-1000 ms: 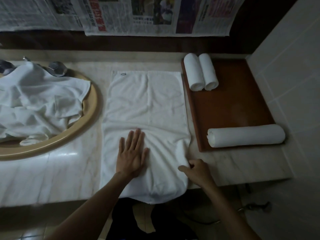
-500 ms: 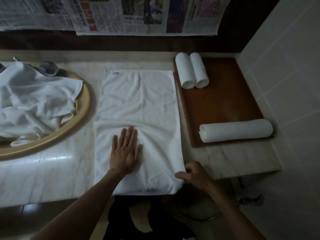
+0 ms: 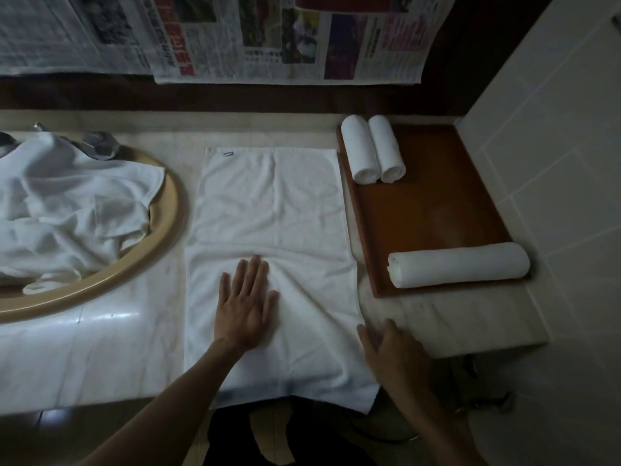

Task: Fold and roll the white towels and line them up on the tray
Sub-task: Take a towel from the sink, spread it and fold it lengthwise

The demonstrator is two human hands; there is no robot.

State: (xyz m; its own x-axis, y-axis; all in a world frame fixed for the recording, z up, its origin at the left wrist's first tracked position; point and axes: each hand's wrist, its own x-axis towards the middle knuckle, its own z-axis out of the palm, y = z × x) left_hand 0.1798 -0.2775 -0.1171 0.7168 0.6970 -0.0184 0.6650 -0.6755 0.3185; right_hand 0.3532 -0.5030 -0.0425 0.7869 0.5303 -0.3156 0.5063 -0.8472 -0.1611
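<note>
Marble counter (image 3: 100,358): white towel (image 3: 272,210) flat, creased.

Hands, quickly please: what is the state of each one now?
Left hand: open, pressing flat on the spread towel.
Right hand: open, fingers straight at the towel's right edge, holding nothing.

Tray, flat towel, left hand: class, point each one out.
tray (image 3: 433,203), head view, bare wooden middle
flat towel (image 3: 268,203), head view, smooth upper half
left hand (image 3: 245,304), head view, back of the hand
</note>
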